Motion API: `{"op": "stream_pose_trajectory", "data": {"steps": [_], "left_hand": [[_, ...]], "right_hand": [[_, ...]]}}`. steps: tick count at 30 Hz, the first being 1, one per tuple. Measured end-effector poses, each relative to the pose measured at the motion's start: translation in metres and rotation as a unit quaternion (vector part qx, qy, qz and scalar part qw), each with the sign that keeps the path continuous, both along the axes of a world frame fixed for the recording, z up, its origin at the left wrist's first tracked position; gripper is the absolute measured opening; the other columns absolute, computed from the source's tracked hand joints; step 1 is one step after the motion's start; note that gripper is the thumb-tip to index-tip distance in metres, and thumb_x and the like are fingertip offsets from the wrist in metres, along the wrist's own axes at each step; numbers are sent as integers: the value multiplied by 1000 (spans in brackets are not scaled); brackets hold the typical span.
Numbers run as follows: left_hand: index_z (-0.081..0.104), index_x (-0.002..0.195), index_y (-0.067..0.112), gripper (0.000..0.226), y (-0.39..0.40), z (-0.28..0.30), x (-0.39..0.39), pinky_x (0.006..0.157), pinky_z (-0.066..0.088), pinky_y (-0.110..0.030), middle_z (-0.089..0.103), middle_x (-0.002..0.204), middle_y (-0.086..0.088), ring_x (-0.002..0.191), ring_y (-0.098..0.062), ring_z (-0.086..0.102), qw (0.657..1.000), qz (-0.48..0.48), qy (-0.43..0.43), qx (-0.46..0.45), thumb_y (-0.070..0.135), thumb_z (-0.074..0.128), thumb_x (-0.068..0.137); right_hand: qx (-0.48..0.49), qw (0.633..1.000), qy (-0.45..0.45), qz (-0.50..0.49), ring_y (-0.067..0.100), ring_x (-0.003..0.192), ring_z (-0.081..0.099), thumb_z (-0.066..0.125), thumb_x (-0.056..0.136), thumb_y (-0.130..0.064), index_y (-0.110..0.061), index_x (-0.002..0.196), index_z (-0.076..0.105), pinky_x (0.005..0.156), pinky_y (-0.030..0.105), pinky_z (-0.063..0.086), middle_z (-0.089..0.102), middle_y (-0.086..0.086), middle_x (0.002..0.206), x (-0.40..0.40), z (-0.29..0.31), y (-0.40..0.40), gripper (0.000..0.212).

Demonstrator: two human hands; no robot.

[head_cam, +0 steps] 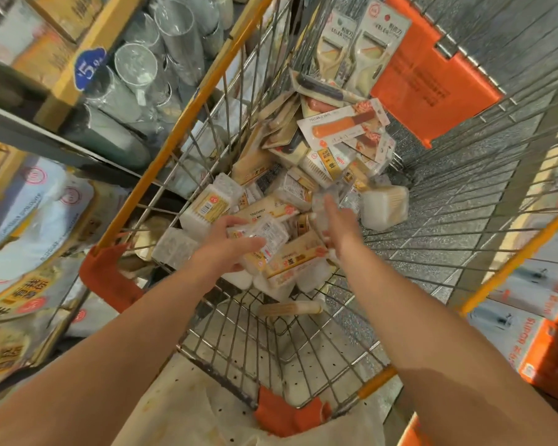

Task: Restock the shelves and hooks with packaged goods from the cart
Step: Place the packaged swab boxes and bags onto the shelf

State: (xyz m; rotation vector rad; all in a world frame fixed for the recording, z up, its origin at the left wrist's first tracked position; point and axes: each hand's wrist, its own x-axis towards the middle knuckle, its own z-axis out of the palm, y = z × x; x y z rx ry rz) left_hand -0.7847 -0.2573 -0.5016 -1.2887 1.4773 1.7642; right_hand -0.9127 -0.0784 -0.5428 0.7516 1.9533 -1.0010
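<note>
Two bare arms, no sleeves

Left hand point(229, 239) and right hand point(337, 220) wear no gloves, rings or watch.

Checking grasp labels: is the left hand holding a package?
Yes, the left hand grips a small clear package over the cart.
</note>
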Motion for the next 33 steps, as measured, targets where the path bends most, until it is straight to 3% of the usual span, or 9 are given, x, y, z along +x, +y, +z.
{"op": "stream_pose_trajectory", "data": {"steps": [4, 10, 12, 14, 17, 21, 24, 28, 33], "left_hand": [[51, 100, 36, 40, -4, -8, -3, 68, 56, -33, 62, 123, -8, 99, -24, 68, 999, 38, -18, 16, 19, 79, 78], [53, 106, 35, 45, -3, -14, 1, 84, 59, -44, 62, 121, -5, 98, -24, 70, 1000, 7, -27, 14, 24, 83, 74], [52, 112, 34, 58, -2, -12, 0, 84, 59, -45, 63, 121, -4, 97, -22, 70, 1000, -9, -21, 13, 32, 86, 65], [51, 115, 33, 65, -1, -8, 0, 86, 58, -45, 63, 121, -4, 99, -22, 70, 1000, -18, -16, 11, 36, 84, 59], [49, 112, 36, 52, -1, 1, -1, 82, 57, -39, 60, 125, -7, 103, -24, 67, 1000, -3, 7, 7, 29, 84, 74], [46, 123, 32, 54, -5, 23, -10, 73, 52, -33, 55, 131, -8, 106, -23, 63, 999, 9, 44, -7, 26, 78, 81], [49, 113, 43, 65, -9, 50, -18, 85, 56, -43, 52, 133, -7, 112, -27, 61, 997, 4, 77, -28, 48, 85, 59], [48, 118, 40, 83, -13, 85, -18, 91, 55, -48, 55, 131, -6, 109, -26, 63, 991, 29, 122, -45, 56, 84, 45], [45, 127, 31, 63, -2, 141, -3, 71, 50, -33, 59, 127, -7, 106, -20, 63, 972, 82, 215, -55, 37, 81, 76]], "right_hand": [[-18, 997, 71, -21, 31, 131, 45, 67, 87, -42, -13, 150, 26, 107, 47, 40, 42, 11, 147, -12, -25, 8, 80], [-31, 992, 107, -61, 25, 120, 56, 63, 69, -51, -16, 144, 42, 103, 53, 46, 56, 6, 136, -12, -74, 10, 86], [-38, 988, 106, -107, 27, 118, 58, 65, 77, -36, -17, 141, 46, 100, 51, 49, 58, 7, 133, -6, -69, 13, 70], [-59, 980, 92, -169, 25, 107, 62, 63, 86, -17, -18, 139, 48, 89, 43, 54, 59, 8, 129, 2, -44, 14, 54], [-116, 964, 51, -233, 25, 83, 61, 57, 92, -5, -14, 123, 58, 66, 37, 51, 63, 12, 112, 21, -7, 17, 33], [-161, 974, 42, -151, 25, 75, 58, 48, 91, -10, -25, 108, 63, 47, 26, 40, 65, 15, 112, 31, 61, 20, 27], [-179, 976, 101, -76, 12, 59, 54, 45, 95, -8, -32, 106, 62, 36, 18, 34, 62, 3, 103, 23, 116, 25, 32], [-253, 955, 156, -15, 6, 52, 58, 53, 98, -12, -26, 99, 71, 38, 18, 38, 65, 0, 100, 13, 183, 25, 23], [-355, 920, 169, 12, 13, 57, 60, 55, 94, -2, -13, 101, 66, 51, 21, 51, 64, -1, 84, 24, 254, -1, 17]]}}
